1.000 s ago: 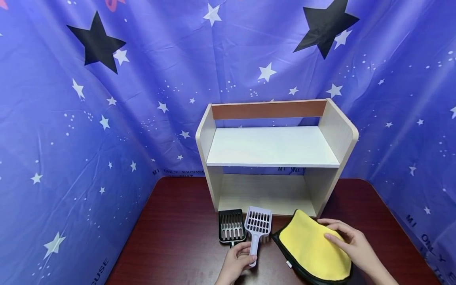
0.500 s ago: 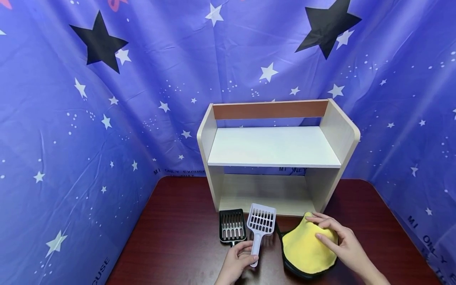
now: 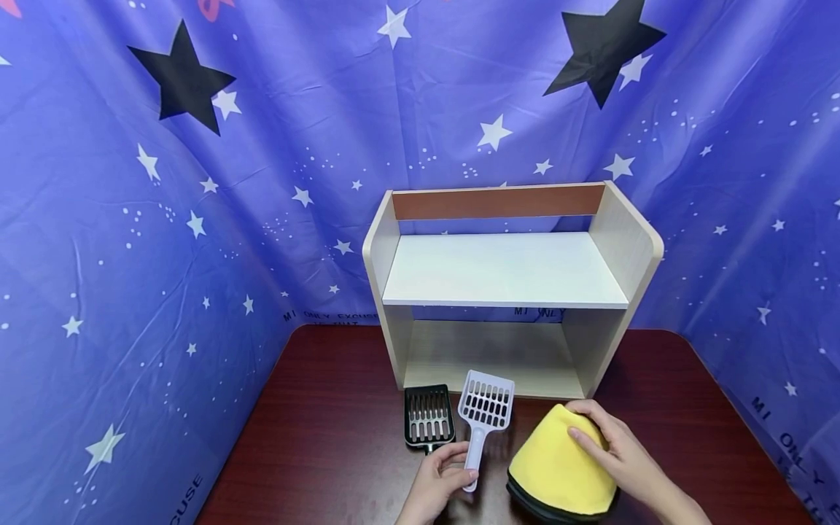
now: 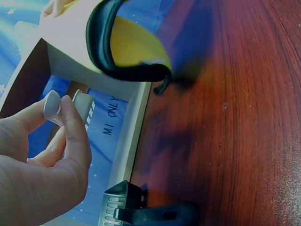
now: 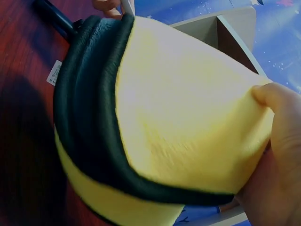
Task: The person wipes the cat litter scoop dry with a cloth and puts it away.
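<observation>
My left hand [image 3: 433, 483] pinches the handle of a pale lilac slotted litter scoop [image 3: 475, 445], whose head points away toward the shelf. The left wrist view shows the end of that handle between thumb and fingers. Just left of it lies a black litter scoop [image 3: 429, 413] on the table, its handle partly behind the left hand. At the right, my right hand [image 3: 626, 456] grips the top of a folded yellow cloth [image 3: 559, 463] with thick black edging. In the right wrist view the cloth [image 5: 183, 108] hangs in layers, with the thumb on its near face and a small white tag [image 5: 54, 73] at its edge.
A pale wooden two-tier shelf [image 3: 505, 271] stands behind the hands, its front base close to both scoops. The dark red table [image 3: 328, 423] extends to either side. A blue star-printed curtain [image 3: 295, 146] encloses the back and sides.
My right hand has gathered and lifted the cloth from a flat, spread shape into an upright fold. My left hand has shifted the lilac scoop slightly right and away from the black one.
</observation>
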A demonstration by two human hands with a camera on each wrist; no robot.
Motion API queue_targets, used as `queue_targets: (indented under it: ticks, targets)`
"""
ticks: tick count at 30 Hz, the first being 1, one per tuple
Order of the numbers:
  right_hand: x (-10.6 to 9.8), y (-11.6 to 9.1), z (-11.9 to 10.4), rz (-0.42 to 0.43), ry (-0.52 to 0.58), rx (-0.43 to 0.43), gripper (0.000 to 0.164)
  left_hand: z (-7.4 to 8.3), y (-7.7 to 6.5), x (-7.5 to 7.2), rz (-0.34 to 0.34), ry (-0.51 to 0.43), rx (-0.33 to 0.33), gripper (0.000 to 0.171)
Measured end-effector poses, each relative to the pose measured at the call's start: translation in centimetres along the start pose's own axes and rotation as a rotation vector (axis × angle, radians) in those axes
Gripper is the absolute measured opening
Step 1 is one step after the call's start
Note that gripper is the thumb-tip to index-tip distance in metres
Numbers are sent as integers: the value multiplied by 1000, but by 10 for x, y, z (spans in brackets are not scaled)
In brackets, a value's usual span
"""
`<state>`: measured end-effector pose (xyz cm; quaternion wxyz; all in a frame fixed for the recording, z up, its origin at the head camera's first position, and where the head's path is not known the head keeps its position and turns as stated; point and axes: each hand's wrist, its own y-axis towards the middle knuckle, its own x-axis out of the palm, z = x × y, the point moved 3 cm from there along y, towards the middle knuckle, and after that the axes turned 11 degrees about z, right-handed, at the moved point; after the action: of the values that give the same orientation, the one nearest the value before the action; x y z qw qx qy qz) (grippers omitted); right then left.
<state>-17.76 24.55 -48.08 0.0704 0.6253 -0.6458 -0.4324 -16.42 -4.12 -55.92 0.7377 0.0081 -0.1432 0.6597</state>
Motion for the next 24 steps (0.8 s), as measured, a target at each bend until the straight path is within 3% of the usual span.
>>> queue_targets:
  ticks: [5,11,16,24]
  targets:
    - [3,-1,-1,-62,28,-57,42,1,0,1,-37,-14,-23,49]
    - [3,3,-2,-54,42,-63,54,5,-2,1,-54,-16,-18,50]
    - [3,3,-2,-57,22,-27,50,10,-5,1,-70,7,8,50]
    - [6,5,-3,-31,71,-122,47,13,-8,0,-101,19,26,51]
